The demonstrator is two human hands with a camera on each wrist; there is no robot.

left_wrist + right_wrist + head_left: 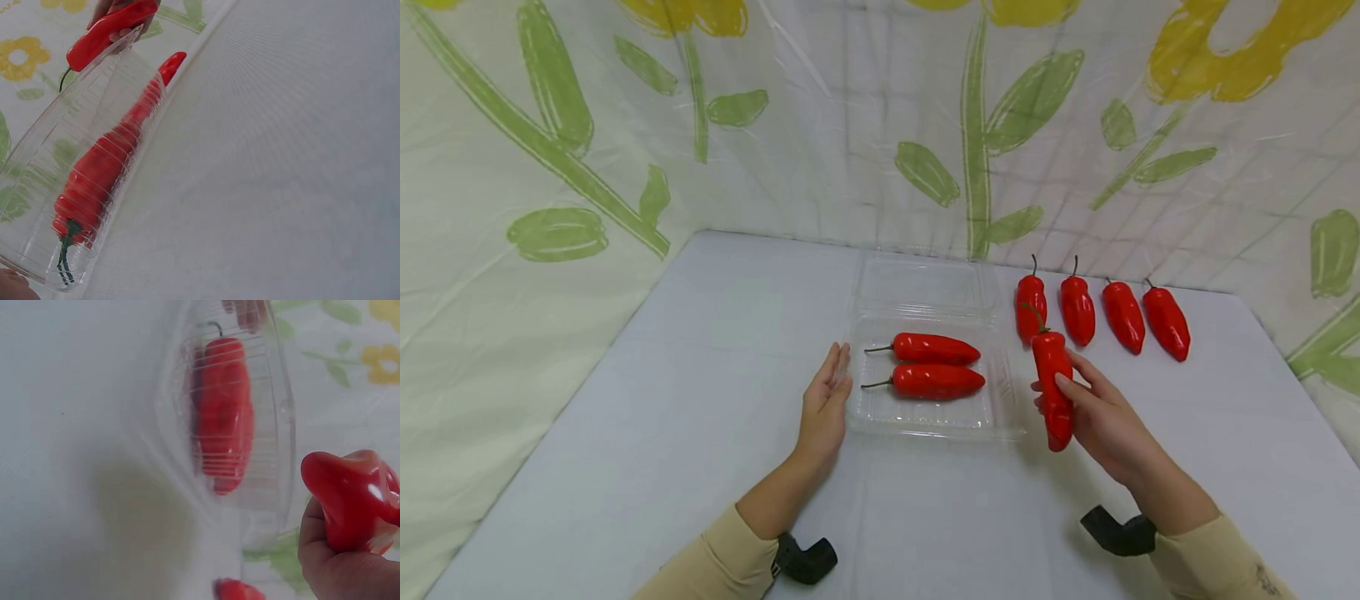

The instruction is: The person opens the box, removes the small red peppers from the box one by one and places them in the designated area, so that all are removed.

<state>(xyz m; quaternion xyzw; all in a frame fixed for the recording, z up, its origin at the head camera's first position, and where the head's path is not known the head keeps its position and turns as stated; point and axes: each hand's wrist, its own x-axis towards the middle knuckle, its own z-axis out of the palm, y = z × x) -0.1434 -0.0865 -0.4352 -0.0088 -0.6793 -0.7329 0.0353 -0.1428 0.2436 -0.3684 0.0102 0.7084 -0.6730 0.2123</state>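
Two glossy red peppers (932,365) lie in the clear plastic clamshell tray (925,421) at centre frame on my pale grey table (700,375). My right hand (1101,417) grips a third red pepper (1051,387) right of it; my left hand (826,400) rests flat-fingered against its left edge. Flower-printed sheeting (625,125) walls the background.

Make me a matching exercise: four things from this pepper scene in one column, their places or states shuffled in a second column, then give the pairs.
Things:
1. right hand
2. left hand
3. clear container
4. row of four peppers

States:
A. lies on the table behind the right hand
B. grips a red pepper
C. holds two peppers, lid open
D. fingers straight, at the container's left edge

Pairs: 1-B, 2-D, 3-C, 4-A
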